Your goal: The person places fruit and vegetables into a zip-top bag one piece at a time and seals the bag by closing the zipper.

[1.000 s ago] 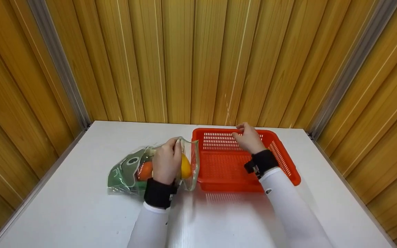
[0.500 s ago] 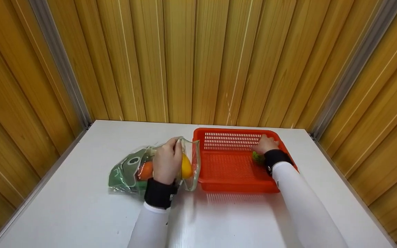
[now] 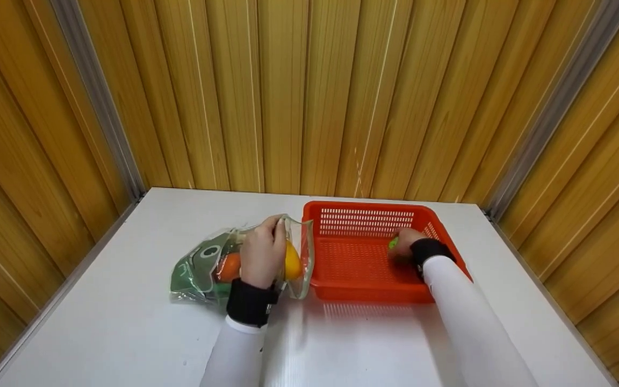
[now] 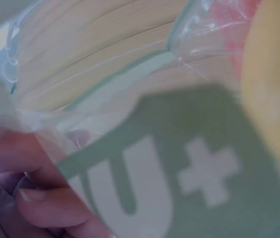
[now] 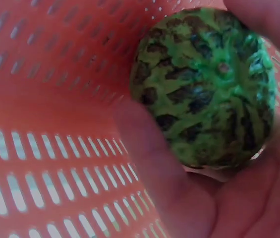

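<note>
My left hand (image 3: 262, 253) grips the upper edge of a clear plastic bag (image 3: 194, 269) printed in green with a cartoon face. Through the plastic show an orange-red round item (image 3: 228, 267) and a smooth yellow fruit (image 3: 292, 260), close to the bag's mouth. In the left wrist view, fingers (image 4: 55, 208) hold the film beside white lettering. Inside the red basket (image 3: 374, 293), my right hand (image 3: 407, 243) has its thumb and fingers round a green custard apple (image 5: 204, 89) with dark patches. The head view shows only a sliver of that fruit.
The basket has slotted walls and stands right of the bag, whose mouth meets its left rim. Both are on a white table (image 3: 100, 322). Wood-patterned panels (image 3: 277, 97) enclose the back and sides.
My right hand has gone from above the basket's back, right and down into it, and now grips the custard apple, shifting slightly left. My left hand stays on the bag.
</note>
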Available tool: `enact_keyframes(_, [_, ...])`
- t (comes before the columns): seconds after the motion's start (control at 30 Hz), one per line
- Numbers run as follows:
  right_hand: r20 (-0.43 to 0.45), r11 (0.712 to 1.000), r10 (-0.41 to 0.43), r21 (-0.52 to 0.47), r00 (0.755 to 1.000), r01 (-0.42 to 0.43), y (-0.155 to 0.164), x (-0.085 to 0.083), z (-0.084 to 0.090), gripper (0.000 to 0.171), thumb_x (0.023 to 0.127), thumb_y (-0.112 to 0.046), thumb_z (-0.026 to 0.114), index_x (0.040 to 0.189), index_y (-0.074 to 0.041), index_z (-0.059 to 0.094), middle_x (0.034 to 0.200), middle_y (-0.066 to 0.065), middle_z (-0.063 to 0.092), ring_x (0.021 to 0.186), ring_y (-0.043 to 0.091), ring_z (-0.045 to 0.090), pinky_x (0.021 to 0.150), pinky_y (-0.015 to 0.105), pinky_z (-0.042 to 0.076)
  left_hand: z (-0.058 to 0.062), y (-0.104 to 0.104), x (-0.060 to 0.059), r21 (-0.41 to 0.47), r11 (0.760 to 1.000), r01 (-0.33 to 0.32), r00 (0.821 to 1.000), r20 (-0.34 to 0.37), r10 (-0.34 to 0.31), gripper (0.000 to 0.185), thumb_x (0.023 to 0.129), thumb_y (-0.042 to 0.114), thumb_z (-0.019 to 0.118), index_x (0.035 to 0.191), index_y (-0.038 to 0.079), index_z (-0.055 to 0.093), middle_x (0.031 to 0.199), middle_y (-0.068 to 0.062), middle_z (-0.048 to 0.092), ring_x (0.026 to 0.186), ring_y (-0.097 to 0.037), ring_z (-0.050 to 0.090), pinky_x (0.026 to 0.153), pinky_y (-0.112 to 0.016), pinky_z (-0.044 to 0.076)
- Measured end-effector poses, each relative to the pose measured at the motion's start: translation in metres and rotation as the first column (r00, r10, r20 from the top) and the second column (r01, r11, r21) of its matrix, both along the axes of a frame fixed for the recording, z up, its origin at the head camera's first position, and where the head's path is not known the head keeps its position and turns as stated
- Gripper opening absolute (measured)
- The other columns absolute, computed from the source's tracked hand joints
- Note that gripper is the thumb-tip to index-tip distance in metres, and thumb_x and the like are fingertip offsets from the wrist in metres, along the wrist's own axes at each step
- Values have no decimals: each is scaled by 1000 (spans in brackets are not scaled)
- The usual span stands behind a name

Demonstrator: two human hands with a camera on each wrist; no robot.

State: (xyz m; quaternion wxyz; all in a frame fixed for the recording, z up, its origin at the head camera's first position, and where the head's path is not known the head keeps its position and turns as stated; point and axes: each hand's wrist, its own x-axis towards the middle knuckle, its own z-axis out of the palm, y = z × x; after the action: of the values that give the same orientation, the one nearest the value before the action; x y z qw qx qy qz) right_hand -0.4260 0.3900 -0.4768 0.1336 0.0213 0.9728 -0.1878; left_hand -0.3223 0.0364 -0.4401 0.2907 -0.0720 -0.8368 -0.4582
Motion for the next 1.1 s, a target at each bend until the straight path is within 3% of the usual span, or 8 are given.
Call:
enact_keyframes(0.3, [-129,993,-71,-105,989,57,0,-11,-4,73,89,-43,69,145,0,49,120,22,62,102,29,58,83,37,49,0,0,-2,2,1000,2,1000,-7,-2,26,103,15,58,115,-1,75,109,-20,77,96,-37,75,84,-52,58])
enact_keyframes(0.4, [-190,982,-103,-175,976,70,-6,-10,3,64,91,-41,67,139,-1,52,115,20,61,96,27,58,75,33,49,-1,0,-2,-3,1000,-1,1000,-10,1,26,103,15,58,115,-1,76,108,-20,77,96,-37,75,84,-52,58])
enact_keyframes(0.53, [-270,953,-155,-293,950,72,-20,-8,16,51,93,-39,67,131,-6,57,110,17,59,90,23,56,66,27,47,-1,-1,-1,-12,1000,-4,1000,-8,4,27,103,15,58,116,-1,75,108,-21,77,94,-38,75,81,-52,58])
enact_keyframes(0.67, [-354,907,-193,-421,915,28,-46,-2,32,49,94,-39,67,132,-9,61,118,18,60,97,24,55,71,28,47,0,-2,-1,-18,1000,-9,1000,-2,9,28,104,16,57,117,-2,75,109,-21,77,94,-38,74,81,-53,58])
enact_keyframes(0.77, [-380,816,-221,-577,898,-43,-70,11,42,45,95,-35,68,130,-7,63,119,18,60,98,23,58,73,31,52,0,-3,0,-17,1000,-13,1000,-2,13,28,103,16,57,116,-1,75,108,-21,77,94,-38,75,81,-53,58])
enact_keyframes(0.93, [-347,569,-242,-807,906,-157,-109,42,53,34,99,-23,66,128,-5,63,114,16,58,89,22,62,66,35,58,0,-3,-1,-15,1000,-17,1000,-8,17,27,104,16,57,115,-1,75,107,-21,77,93,-38,75,81,-53,58])
enact_keyframes(1.0, [-350,510,-231,-838,908,-193,-123,55,55,32,100,-20,64,128,-5,62,111,14,58,86,21,63,63,33,57,1,-4,-1,-16,1000,-19,1000,-9,19,27,104,16,57,115,-1,75,107,-21,77,93,-38,75,82,-53,58])
enact_keyframes(1.1, [-349,447,-215,-866,912,-226,-145,72,51,32,99,-19,63,128,-5,61,107,13,59,83,22,63,61,33,56,1,-4,-1,-15,1000,-22,1000,-11,22,27,104,16,58,115,-1,75,107,-21,77,94,-38,75,82,-53,58])
